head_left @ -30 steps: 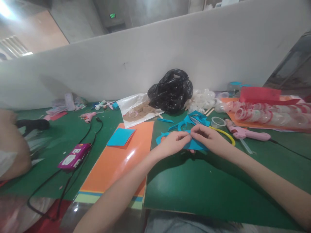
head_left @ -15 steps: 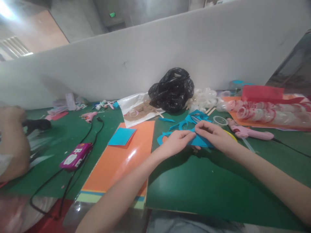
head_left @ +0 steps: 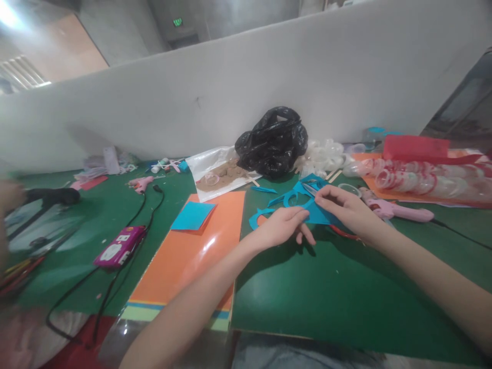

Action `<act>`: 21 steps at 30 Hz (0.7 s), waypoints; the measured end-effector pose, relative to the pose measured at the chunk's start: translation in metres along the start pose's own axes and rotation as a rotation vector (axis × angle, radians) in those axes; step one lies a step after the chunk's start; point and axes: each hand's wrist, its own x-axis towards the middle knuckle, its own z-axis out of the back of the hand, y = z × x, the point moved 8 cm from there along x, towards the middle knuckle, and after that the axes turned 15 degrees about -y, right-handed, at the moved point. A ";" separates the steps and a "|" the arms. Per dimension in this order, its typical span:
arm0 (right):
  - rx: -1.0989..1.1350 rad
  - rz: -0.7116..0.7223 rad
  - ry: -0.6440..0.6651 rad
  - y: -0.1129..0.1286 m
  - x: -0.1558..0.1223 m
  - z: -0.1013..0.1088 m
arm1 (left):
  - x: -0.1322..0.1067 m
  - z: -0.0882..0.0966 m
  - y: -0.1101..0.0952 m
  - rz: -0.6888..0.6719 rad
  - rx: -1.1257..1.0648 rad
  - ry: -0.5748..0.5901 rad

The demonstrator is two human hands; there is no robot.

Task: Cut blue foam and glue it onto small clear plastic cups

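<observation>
Near the middle of the green table, my right hand (head_left: 344,207) is closed, thumb and fingers pinching a piece of blue paper (head_left: 322,215). My left hand (head_left: 284,226) is at that sheet's left edge with thumb and forefinger closed on it, its lower fingers stretched out underneath. Cut blue paper scraps (head_left: 294,200), one with a round hole, lie just beyond my hands. A metal blade (head_left: 309,189), seemingly of scissors, rests over them. Below my right hand a curved red handle (head_left: 344,233) shows in part.
A folded blue paper (head_left: 192,215) lies on orange sheets (head_left: 192,261) at left. A black plastic bag (head_left: 272,142) stands at the back. To the right are a pink glue gun (head_left: 403,210) and rows of clear cups (head_left: 434,179). A purple box with cables (head_left: 121,247) lies left.
My right hand has shifted slightly right and up, and my left hand's lower fingers have spread out. The red handle has come into view. At far left, another person's arm has drawn back.
</observation>
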 end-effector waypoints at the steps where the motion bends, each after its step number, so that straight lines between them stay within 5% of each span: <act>1: -0.004 0.006 -0.007 0.001 0.000 0.000 | 0.000 0.001 0.001 0.003 0.023 -0.013; 13: -0.026 0.025 -0.011 -0.008 0.004 0.003 | -0.004 0.001 -0.001 -0.009 -0.176 0.036; 21: 0.002 0.003 -0.018 -0.005 0.004 0.005 | -0.007 0.016 -0.011 -0.046 0.172 -0.002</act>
